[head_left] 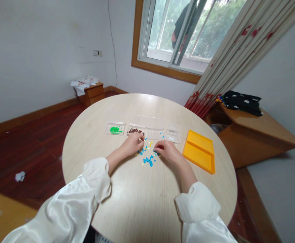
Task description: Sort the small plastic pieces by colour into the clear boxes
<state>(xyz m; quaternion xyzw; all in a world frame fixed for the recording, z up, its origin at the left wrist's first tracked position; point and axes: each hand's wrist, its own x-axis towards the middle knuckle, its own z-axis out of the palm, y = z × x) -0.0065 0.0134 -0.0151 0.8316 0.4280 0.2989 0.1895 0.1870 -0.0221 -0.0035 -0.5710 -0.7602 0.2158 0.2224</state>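
Small blue pieces (148, 160) lie loose on the round table (137, 189), mixed with yellow and cream bits. My left hand (133, 144) is at the left of this pile, just in front of a clear box of dark brown pieces (135, 130). Its fingers are curled together, and whatever they hold is hidden. On the pile's right side my right hand (168, 150) rests low, thumb and fingertips pinched together near some blue pieces. Anything in that pinch is too small to name. A clear box (155, 134) behind the hands has a few blue pieces at its right end.
Green pieces (116, 130) fill part of a clear box at the left. A smaller clear container (173, 137) stands right of the row. Farther right lies a yellow divided tray (199, 152). Beyond the table are a wooden cabinet (253, 135) and a curtain (228, 50).
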